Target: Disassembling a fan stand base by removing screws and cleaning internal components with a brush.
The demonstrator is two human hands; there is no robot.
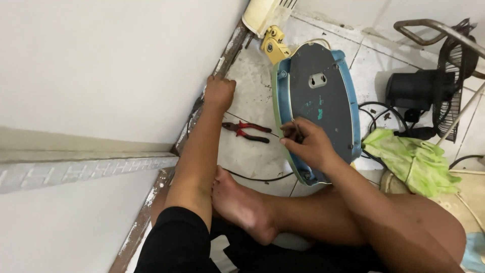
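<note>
Left hand [219, 92] is curled up against the scuffed base of the white wall, can't tell if it's holding anything. Red-handled pliers [246, 131] lie on the tile. Right hand [308, 144] pinches a thin dark tool against the oval grey-blue plastic fan base [318, 96]; crumpled green cloth [411, 159] beside it.

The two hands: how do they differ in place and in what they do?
The left hand reaches out to the wall's foot and rests there, closed, with nothing seen in it; the right hand lies on the grey underside of the blue fan base. The left hand is far from the body; the right hand is nearer and pinches a thin tool. Both are bare, and the red pliers lie on the floor between them.
</note>
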